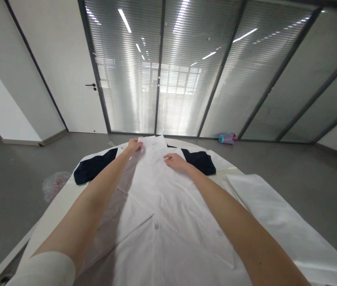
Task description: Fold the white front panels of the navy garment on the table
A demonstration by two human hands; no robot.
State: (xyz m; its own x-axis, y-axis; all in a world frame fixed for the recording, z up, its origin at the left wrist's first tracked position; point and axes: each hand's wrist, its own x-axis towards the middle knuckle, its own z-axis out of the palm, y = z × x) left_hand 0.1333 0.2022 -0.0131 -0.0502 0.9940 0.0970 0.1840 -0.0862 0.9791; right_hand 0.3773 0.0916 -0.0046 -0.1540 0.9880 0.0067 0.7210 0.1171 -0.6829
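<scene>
A white button-up shirt (pixel 159 190) lies lengthwise in front of me on a pale round-edged table (pixel 52 210), its collar end at the far side. Small buttons show on its front. My left hand (pixel 135 145) is closed, its fingers pinching the shirt's far left edge beside the collar. Lower and to the right, my right hand (pixel 175 161) rests on the shirt's upper front, fingers slightly bent and apart. Dark navy cloth (pixel 95 166) shows beyond the shirt on both sides; its middle is hidden under the white fabric.
Folded white cloth (pixel 264 202) lies along the table's right side. A clear plastic bag (pixel 55 184) is on the floor at left. A blue and pink package (pixel 227 138) lies by the glass partition (pixel 183 79). A white door (pixel 67 67) stands at the back left.
</scene>
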